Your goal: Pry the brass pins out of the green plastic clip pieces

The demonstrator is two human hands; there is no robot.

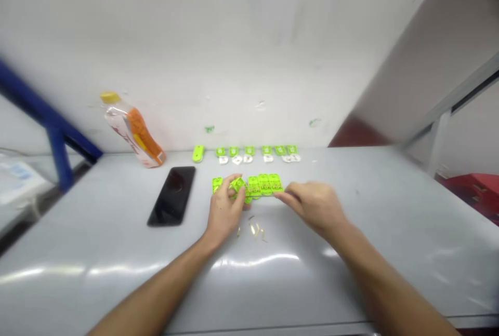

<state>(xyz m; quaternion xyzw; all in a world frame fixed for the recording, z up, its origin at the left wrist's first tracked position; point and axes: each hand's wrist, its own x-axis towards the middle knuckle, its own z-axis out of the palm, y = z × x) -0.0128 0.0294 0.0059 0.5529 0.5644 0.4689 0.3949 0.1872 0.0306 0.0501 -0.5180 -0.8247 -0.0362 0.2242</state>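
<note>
A row of bright green plastic pieces (pixel 265 184) lies in the middle of a grey table (pixel 117 268). My left hand (pixel 225 210) rests at the row's left end, fingers curled round one green piece (pixel 237 186). My right hand (pixel 312 203) reaches in from the right; its fingertips touch the right end of the row, and motion blur hides whether they pinch anything. A few small pale metal bits (pixel 253 229) lie on the table just in front of my hands.
A second row of green pieces with white parts (pixel 253 154) lines the back wall. A black phone (pixel 173 195) lies left of my hands. A bottle with an orange label and yellow cap (pixel 134 131) leans against the wall. A blue frame (pixel 54 133) stands at left.
</note>
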